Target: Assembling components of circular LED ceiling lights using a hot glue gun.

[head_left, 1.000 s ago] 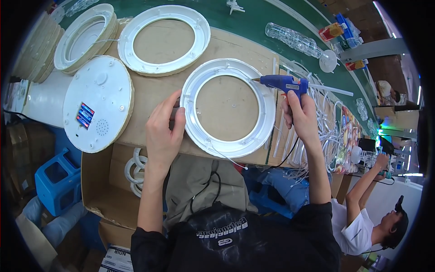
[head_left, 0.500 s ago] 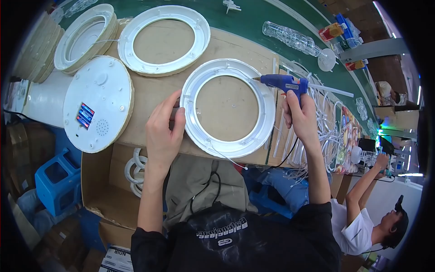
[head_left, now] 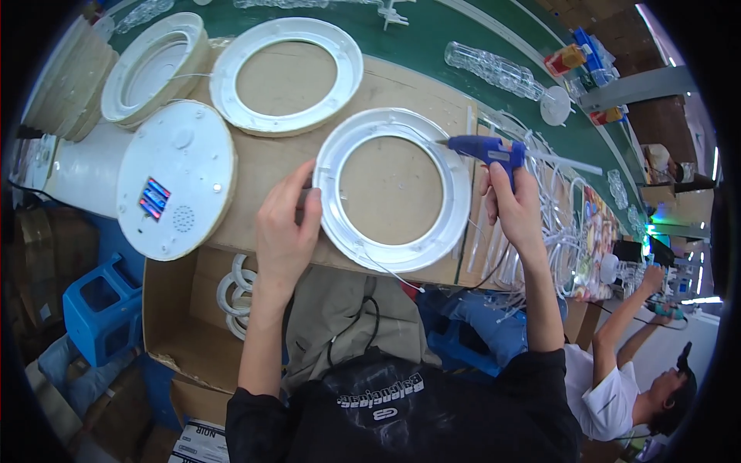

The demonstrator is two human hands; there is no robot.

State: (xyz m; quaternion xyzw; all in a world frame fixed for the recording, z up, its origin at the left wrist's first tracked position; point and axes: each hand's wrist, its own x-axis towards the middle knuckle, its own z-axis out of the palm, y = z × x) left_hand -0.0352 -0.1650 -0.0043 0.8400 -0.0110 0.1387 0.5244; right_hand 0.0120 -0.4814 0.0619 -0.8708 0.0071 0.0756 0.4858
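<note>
A white plastic ring frame (head_left: 328,220) lies in front of me, with a thin wire along its channel and a loose wire end at its near side. My left hand (head_left: 287,220) is beside its left edge, thumb and fingers apart, fingertips against the outer rim. My right hand (head_left: 511,204) is closed round the handle of a blue hot glue gun (head_left: 482,147). The gun's nozzle points left, over the ring's upper right part, and a clear glue stick (head_left: 567,162) sticks out of its back. Whether the nozzle touches the ring, I cannot tell.
A second ring (head_left: 351,65), a tilted ring housing (head_left: 116,92) and a round white cover (head_left: 166,174) with batteries lie left. White wires and tubes (head_left: 552,224) crowd the right. Clear bottles (head_left: 494,69) stand beyond. Below is a cardboard box (head_left: 181,309); a co-worker (head_left: 610,378) sits right.
The whole view has shifted slightly, so the table things appear a little lower and further right. My hands and the glue gun keep nearly the same place at the ring. The co-worker's hands have moved apart.
</note>
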